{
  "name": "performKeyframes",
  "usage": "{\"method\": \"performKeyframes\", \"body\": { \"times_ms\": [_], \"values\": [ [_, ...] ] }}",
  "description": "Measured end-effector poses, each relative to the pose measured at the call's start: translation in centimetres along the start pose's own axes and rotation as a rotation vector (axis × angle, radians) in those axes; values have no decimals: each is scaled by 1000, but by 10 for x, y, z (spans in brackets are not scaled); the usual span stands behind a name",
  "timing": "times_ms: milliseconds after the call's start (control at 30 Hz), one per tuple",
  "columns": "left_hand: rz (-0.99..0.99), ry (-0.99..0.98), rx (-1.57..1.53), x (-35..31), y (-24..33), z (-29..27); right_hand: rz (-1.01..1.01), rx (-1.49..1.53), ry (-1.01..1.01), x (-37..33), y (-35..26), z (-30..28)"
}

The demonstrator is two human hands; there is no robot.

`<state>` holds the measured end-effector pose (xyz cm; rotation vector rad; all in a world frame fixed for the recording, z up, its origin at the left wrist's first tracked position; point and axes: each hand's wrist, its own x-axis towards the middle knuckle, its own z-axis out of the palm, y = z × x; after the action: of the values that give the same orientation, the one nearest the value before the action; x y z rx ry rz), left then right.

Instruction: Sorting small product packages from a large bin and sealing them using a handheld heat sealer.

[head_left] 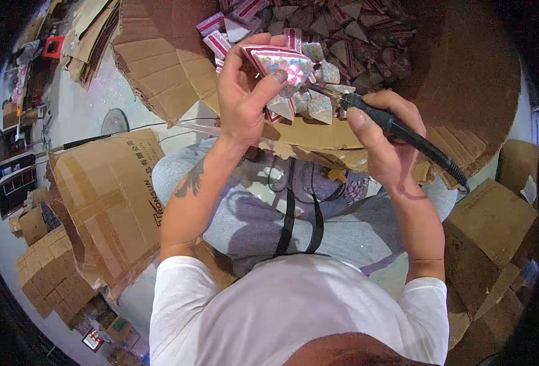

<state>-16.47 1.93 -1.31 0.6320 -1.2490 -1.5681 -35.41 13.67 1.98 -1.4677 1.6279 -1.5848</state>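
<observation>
My left hand [242, 100] is closed round a wedge-shaped toy cake slice [285, 62], its thumb pressed on the top. The slice is white with coloured sprinkles and dark pink layers at its side. A soldering iron [397, 125] with a black handle is gripped in my right hand [391, 143]. Its metal shaft points left toward the slice; whether the tip touches it, I cannot tell. Beneath both hands, more cake slices [320, 107] lie in a big open cardboard box [477, 67], piled up toward its far side.
A cut cardboard flap [163, 67] leans out at the box's left. To my left stands a taped carton [108, 201], and further cartons [489, 226] are stacked at my right. The iron's black cord [461, 183] hangs by my right forearm. Flattened cardboard [89, 36] rests at the far left.
</observation>
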Motion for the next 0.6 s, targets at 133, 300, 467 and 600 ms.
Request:
{"method": "performKeyframes", "body": {
  "times_ms": [133,300,467,600],
  "values": [
    [-12,0,-37,-1,1,1,7,-25,-54,0,-2,-4],
    [-44,7,-71,-1,2,-1,-147,148,133,-8,5,-9],
    [-96,16,-158,0,-2,-1,-112,98,139,-5,2,-8],
    [-103,-9,-161,2,-6,1,-155,112,60,4,2,-8]
  ]
}}
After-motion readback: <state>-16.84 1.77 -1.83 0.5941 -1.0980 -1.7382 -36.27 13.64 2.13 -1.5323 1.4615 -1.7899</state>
